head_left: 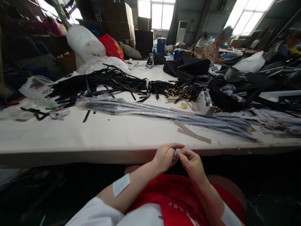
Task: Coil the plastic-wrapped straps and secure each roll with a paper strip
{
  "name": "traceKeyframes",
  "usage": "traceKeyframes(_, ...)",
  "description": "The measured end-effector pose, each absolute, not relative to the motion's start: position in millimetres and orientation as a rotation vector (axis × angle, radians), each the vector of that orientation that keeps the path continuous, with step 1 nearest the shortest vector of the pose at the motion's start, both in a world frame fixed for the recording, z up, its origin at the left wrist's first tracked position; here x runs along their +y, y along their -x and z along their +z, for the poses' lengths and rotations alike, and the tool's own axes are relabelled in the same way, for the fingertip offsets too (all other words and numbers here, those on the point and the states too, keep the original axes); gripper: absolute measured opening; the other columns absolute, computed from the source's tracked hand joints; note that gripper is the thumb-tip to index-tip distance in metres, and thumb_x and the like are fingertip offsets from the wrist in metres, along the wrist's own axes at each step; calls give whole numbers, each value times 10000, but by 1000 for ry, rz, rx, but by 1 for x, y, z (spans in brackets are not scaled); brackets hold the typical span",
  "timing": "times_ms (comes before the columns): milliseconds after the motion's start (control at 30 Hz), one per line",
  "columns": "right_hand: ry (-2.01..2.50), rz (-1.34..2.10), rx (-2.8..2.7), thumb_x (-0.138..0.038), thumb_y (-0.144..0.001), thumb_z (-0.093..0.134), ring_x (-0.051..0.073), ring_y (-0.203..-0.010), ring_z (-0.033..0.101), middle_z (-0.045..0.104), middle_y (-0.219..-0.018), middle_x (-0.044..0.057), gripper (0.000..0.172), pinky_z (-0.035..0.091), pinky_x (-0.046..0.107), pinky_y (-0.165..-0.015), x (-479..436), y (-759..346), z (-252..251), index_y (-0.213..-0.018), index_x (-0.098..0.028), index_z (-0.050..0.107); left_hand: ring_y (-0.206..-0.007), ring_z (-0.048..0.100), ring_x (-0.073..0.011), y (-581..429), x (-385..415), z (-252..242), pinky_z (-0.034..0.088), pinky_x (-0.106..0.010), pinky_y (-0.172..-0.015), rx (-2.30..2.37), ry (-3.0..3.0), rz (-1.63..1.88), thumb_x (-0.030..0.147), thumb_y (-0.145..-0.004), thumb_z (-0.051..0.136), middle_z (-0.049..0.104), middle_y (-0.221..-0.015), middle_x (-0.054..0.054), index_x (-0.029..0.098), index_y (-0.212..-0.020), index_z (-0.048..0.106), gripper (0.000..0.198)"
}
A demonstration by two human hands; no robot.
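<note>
At the front edge of the table, my left hand (164,157) is closed round a small, shiny grey-white thing (178,150), mostly covered by the fingers; its kind is unclear. My right hand (191,160) is closed in a pinch at the near side of that thing, thumb and forefinger together. Just beyond the hands lie flat brown-grey strips (196,135). A long bundle of dark straps in clear plastic (150,114) runs across the table behind them.
Loose black straps (101,81) with gold clasps (181,89) are heaped farther back. A white tape dispenser (204,102) and a yellow roll (183,105) stand to the right of centre. Dark material (235,89) fills the right side. Another person (211,47) is at the back.
</note>
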State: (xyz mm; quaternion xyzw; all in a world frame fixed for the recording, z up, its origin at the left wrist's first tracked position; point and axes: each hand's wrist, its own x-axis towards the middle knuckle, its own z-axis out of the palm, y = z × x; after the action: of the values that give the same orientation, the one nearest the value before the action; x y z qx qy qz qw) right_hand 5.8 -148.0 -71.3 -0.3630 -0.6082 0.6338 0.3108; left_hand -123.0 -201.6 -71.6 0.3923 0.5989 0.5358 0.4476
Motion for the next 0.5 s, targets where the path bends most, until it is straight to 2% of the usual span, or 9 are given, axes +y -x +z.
traceKeyframes(67,937,1645,-1593,-418,-729,715,67,-419,244,371,-439,-64,326,163,225,-392,-151,-6,-73,-563,-183,562,-549,581,-152,123,-202,-74,509,-266,-581,1439,-930,1319,201,-722,403,631,-580,-24,83,-1090,716,498)
traceKeyframes(167,910,1643,-1560,-405,-770,694,68,-425,225,355,-452,-67,295,157,230,-396,-153,-10,-75,-603,-182,597,-500,532,-128,123,-203,-75,471,-244,-540,1411,-922,1299,208,-696,415,617,-581,-10,87,-1118,702,524)
traceKeyframes(300,911,1711,-1471,-387,-786,694,65,-421,220,353,-449,-70,275,144,231,-399,-151,-16,-78,-625,-181,608,-536,526,-124,124,-204,-73,451,-230,-546,1470,-952,1263,211,-673,431,643,-632,-5,127,-1108,712,525)
traceKeyframes(433,909,1685,-1304,-353,-761,722,60,-410,231,362,-438,-70,247,132,227,-389,-143,-25,-72,-621,-182,612,-616,560,-130,130,-203,-69,455,-226,-577,1506,-964,1312,187,-636,427,698,-773,-34,127,-1085,724,542)
traceKeyframes(500,908,1623,-1270,-344,-771,723,63,-419,265,391,-446,-61,223,158,227,-396,-139,-29,-66,-645,-180,638,-586,552,-127,133,-203,-67,452,-227,-555,1526,-934,1312,182,-627,413,691,-750,-36,119,-1093,722,563)
